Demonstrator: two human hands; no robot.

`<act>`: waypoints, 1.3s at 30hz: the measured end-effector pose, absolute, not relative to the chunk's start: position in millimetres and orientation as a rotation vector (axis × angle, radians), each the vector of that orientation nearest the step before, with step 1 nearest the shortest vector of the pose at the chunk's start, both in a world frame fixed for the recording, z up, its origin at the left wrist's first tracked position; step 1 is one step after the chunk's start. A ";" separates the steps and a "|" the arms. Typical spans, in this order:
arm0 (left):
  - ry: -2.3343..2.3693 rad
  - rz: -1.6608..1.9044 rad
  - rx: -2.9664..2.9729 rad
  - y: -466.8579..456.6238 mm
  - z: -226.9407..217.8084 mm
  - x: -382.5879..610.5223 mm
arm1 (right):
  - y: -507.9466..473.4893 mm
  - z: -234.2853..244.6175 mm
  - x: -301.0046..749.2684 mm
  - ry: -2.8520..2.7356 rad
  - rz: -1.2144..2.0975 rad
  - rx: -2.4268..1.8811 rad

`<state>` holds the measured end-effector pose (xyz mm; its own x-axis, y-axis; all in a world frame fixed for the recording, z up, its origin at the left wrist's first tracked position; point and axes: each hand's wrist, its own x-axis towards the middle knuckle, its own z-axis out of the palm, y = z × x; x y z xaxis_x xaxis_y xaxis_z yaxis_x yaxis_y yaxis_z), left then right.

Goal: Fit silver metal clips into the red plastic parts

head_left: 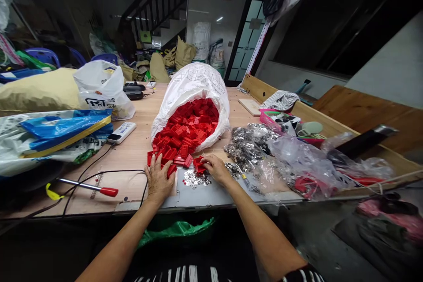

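A white woven sack (194, 77) lies on its side on the table, its mouth toward me. Small red plastic parts (188, 128) fill it and spill out in front. My left hand (158, 179) rests at the spill's left edge, fingers spread over a few red parts. My right hand (216, 168) is closed, thumb and fingers pinching a red plastic part (199, 165) just above the tabletop. Between my hands, a small heap of flat silvery metal pieces (195, 179) lies on a grey board (188, 198). Fine details of the red parts are too small to tell.
Plastic bags of metal pieces (247, 147) and a yellow-marked tool (245, 179) sit to the right, near a pink basket (271, 120). On the left are a red-handled rod (109, 191), black cables (99, 172), a white device (122, 132) and stuffed bags (39, 90).
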<state>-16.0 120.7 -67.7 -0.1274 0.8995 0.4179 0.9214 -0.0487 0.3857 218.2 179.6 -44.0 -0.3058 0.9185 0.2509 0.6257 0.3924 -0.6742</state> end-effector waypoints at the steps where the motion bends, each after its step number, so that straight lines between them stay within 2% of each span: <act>1: -2.146 -0.947 -2.035 120.5 -67.6 -16.8 | 179.7 -44.7 219.0 -2.028 0.619 -1.317; 15: -2.262 -1.034 -1.917 119.1 -65.0 -17.9 | 184.2 -36.5 206.1 -1.846 0.543 -1.466; 25: -2.080 -1.084 -1.930 116.4 -69.5 -18.4 | 185.1 -25.8 168.9 -1.821 0.432 -1.588; 33: -1.707 -1.204 -2.149 117.4 -77.8 -21.9 | 164.0 -22.8 115.5 -1.979 0.393 -1.564; 39: -1.787 -1.112 -2.105 121.1 -85.6 -29.8 | 149.5 -18.8 123.8 -2.069 0.415 -1.429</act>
